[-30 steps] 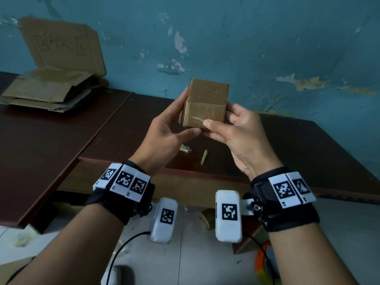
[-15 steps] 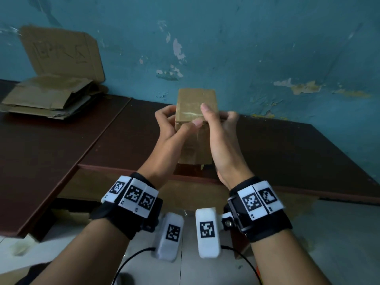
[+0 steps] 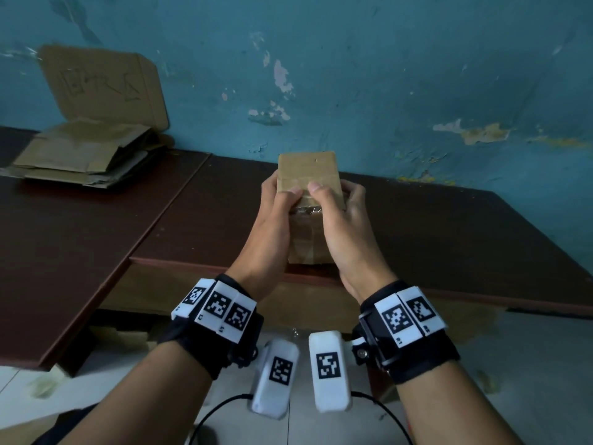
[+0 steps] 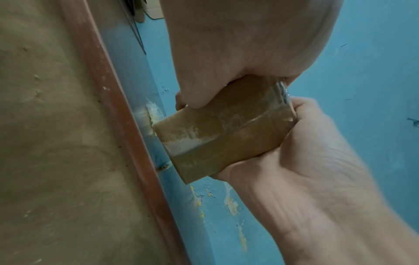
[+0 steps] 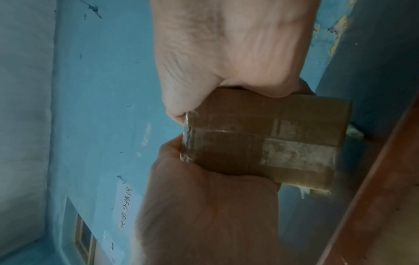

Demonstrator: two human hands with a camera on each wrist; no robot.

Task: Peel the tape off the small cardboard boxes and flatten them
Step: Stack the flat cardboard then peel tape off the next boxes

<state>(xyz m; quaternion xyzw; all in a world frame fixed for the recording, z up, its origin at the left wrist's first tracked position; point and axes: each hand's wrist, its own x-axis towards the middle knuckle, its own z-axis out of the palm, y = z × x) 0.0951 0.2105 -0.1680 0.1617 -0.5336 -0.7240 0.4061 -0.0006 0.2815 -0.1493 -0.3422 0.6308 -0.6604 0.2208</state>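
Both hands are clamping the box (image 3: 308,200) between them above the table (image 3: 449,239) edge: the left hand (image 3: 272,226) and right hand (image 3: 345,232) are wrapping its sides, thumbs pressing the upper face. It looks light and crushable, with glossy tape (image 4: 238,125) likely slick, so picking at a tape end beside the thumbs seems best. Since half a second ago, the thumbs are sitting closer together and the box tilting further away.

brown cardboard box (image 3: 307,175) | clear glossy tape (image 4: 247,123) | dark reddish-brown surface (image 3: 449,239) | peeling teal wall (image 3: 385,75) | black-and-white checkered wrist tags (image 3: 221,308)
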